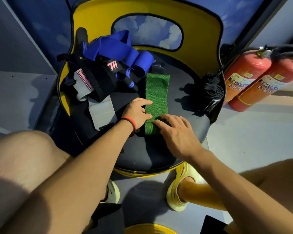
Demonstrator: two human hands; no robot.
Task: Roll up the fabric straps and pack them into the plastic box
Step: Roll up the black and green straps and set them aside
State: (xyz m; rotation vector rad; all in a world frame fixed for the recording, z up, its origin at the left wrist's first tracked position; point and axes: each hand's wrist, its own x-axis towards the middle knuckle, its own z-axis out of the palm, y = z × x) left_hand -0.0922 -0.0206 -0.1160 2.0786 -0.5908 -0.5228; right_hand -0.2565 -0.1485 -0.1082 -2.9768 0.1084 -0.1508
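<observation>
A green fabric strap (pixel 156 92) lies flat and lengthwise on the dark seat of a yellow chair (pixel 142 152). My left hand (pixel 138 112) rests on the strap's left edge, fingers spread and pressing down. Over the near part of the strap lies my right hand (pixel 174 130), fingertips on the fabric. A pile of blue, black and grey straps (pixel 105 70) sits at the seat's back left. A rolled black strap (pixel 213 92) stands at the right edge of the seat. No plastic box shows.
Two red fire extinguishers (pixel 254 76) stand on the floor to the right of the chair. The chair's yellow backrest (pixel 147 14) rises behind the straps. My knees and yellow sandals (pixel 178 191) are in front of the seat.
</observation>
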